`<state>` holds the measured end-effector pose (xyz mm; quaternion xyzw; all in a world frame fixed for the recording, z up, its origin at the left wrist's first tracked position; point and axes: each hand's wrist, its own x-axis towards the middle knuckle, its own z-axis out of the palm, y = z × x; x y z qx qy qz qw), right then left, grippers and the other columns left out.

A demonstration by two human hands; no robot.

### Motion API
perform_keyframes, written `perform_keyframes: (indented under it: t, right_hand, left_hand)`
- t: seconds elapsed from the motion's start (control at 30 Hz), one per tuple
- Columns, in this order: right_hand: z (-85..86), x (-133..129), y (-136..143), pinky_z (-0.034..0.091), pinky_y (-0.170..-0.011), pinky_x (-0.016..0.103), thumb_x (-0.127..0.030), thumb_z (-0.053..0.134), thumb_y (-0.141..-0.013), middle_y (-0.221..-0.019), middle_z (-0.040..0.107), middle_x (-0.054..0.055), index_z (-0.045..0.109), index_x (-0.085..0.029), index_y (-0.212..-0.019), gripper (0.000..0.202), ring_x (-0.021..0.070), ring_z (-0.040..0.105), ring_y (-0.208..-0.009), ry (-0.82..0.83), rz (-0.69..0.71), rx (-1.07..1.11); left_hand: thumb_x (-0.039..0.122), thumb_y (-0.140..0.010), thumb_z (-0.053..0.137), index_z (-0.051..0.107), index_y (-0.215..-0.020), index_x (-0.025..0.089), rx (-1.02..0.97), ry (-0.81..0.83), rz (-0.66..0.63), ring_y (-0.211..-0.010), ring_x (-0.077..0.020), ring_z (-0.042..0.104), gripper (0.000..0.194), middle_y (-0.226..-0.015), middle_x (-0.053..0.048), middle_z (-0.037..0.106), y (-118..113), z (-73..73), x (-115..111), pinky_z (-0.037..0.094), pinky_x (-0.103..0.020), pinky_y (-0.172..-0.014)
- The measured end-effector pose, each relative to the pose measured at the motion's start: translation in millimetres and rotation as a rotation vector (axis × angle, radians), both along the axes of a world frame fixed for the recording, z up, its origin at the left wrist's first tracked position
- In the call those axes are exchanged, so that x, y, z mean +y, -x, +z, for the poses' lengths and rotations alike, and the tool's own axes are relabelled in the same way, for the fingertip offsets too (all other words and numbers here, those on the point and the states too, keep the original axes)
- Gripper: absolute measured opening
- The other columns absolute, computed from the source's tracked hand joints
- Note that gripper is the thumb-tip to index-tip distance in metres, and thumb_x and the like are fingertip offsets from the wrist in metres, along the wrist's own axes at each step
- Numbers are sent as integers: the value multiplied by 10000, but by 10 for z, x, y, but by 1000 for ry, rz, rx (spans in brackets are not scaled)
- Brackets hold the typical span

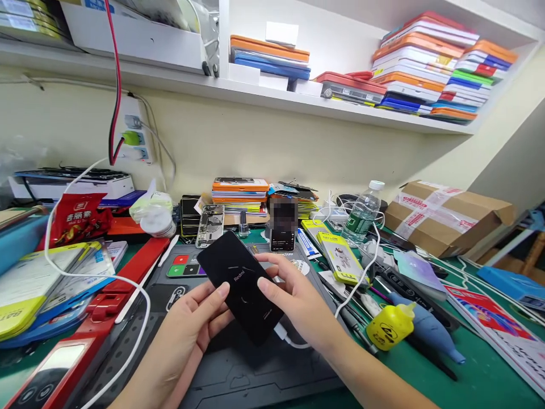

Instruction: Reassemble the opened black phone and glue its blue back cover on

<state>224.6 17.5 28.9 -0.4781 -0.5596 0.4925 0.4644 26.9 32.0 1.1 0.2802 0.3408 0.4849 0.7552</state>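
Note:
A black smartphone [240,284] is held tilted above a grey work mat [272,380], its dark screen lit with the word "Redmi". My left hand [198,318] grips its left edge, the thumb on the screen side and the fingers behind. Along the right edge, my right hand [293,295] holds the same phone with its thumb on the glass. A white charging cable plug [281,331] sits at the phone's lower end, beside my right palm. Beyond the hands, another phone [283,227] stands upright with its screen lit. An opened phone body [210,226] leans to its left.
A red tool [106,307] and yellow battery packs [25,295] lie on the left. To the right are a yellow bottle [389,326], a blue air blower [417,324], a water bottle [363,213] and a cardboard box [451,216]. A white cable [142,329] loops at the left.

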Motion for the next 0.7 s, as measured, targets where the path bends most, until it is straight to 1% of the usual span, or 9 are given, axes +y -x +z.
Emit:
perform_keyframes:
  t: [0.07, 0.2, 0.27, 0.33, 0.37, 0.43, 0.5, 0.57, 0.7]
  right_hand:
    - [-4, 1, -3, 543, -834, 328, -430, 668, -949, -1078, 653, 35, 652, -302, -1304, 378, 205, 679, -946, 9, 12, 15]
    - [-9, 9, 1, 552, -736, 299, -385, 636, -954, -1116, 660, 43, 658, -321, -1334, 386, 196, 681, -903, 45, 24, 18]
    - [-18, 14, 8, 557, -778, 310, -346, 654, -933, -1133, 659, 48, 668, -314, -1336, 405, 194, 681, -915, 33, 11, -7]
    - [-35, 18, 18, 554, -834, 327, -327, 666, -919, -1161, 645, 55, 676, -303, -1339, 421, 190, 678, -923, 13, -23, -41]
    - [-45, 19, 24, 551, -830, 326, -324, 669, -914, -1161, 633, 55, 679, -298, -1339, 425, 183, 675, -902, 8, -41, -53]
    - [-66, 16, 36, 543, -760, 299, -315, 672, -905, -1124, 609, 48, 681, -294, -1333, 429, 159, 657, -826, 2, -64, -55]
    - [-82, 10, 44, 513, -686, 262, -291, 682, -891, -1073, 589, 33, 688, -291, -1311, 420, 128, 616, -750, -12, -87, -48]
    - [-92, 2, 46, 484, -645, 238, -264, 693, -881, -1042, 583, 23, 696, -289, -1285, 405, 107, 572, -704, -30, -109, -58]
    - [-104, -7, 43, 463, -612, 228, -268, 723, -859, -1022, 584, 14, 701, -278, -1246, 388, 93, 522, -654, -39, -139, -71]
  left_hand:
    - [232, -835, 856, 782, -981, 210, 7, 11, 9, -812, -120, 761, 165, -1078, -28, 816, -6, 5, -13, 637, -206, -806]
    - [249, -903, 787, 768, -1113, 216, 19, -4, -4, -973, -167, 768, 213, -1173, -55, 797, -22, 38, -36, 628, -230, -861]
    - [227, -912, 770, 757, -1153, 202, 19, 5, 12, -1001, -188, 769, 243, -1181, -73, 793, -30, 44, -36, 632, -242, -854]
    - [212, -898, 779, 760, -1124, 191, 11, 29, 21, -975, -195, 775, 227, -1157, -83, 797, -32, 37, -35, 640, -250, -829]
    - [209, -884, 793, 762, -1100, 197, 0, 47, 22, -951, -196, 779, 219, -1136, -78, 801, -31, 30, -37, 645, -260, -821]
    - [203, -833, 841, 764, -1037, 228, -29, 103, 37, -883, -194, 782, 220, -1053, -46, 811, -24, 5, -43, 658, -286, -796]
    - [192, -745, 906, 759, -952, 259, -53, 190, 77, -794, -195, 779, 263, -921, -3, 807, -12, -36, -49, 670, -304, -731]
    - [199, -672, 951, 758, -934, 263, -52, 232, 78, -829, -228, 787, 331, -954, -8, 812, 0, -92, -47, 676, -312, -702]
    - [228, -719, 924, 765, -995, 258, -45, 254, 20, -875, -261, 796, 320, -1039, -34, 819, -1, -208, -34, 688, -341, -730]
